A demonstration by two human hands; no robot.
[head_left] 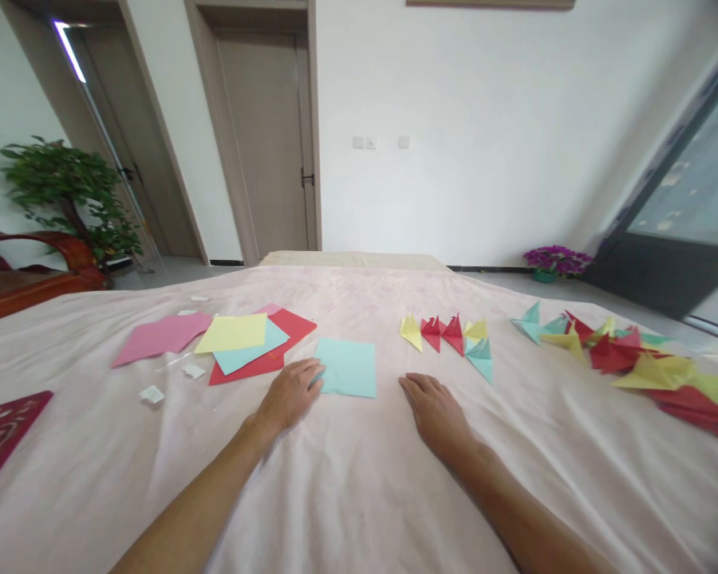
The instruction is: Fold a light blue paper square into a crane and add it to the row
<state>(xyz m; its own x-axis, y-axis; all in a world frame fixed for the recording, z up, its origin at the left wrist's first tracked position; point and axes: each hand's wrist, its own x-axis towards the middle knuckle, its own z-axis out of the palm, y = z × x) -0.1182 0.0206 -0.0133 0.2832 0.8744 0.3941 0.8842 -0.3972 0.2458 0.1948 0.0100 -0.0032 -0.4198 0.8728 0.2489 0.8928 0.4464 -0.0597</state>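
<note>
A light blue square of paper (350,368) lies flat on the cloth in front of me. My left hand (291,392) is at its left edge, with the edge between bent fingers and thumb. To the right of the sheet, my right hand (435,410) rests palm down on the cloth, fingers stretched out and holding nothing. Beyond it stand several small folded paper cranes, among them a yellow one (412,333), a red one (453,335) and a light blue one (479,360).
Left of my left hand lie loose sheets: pink (163,338), yellow (232,332) and red (294,328). White scraps (151,395) lie nearby. A dark red board (5,434) is at the far left. More folded cranes (658,371) are heaped at the right on the pale cloth (359,494).
</note>
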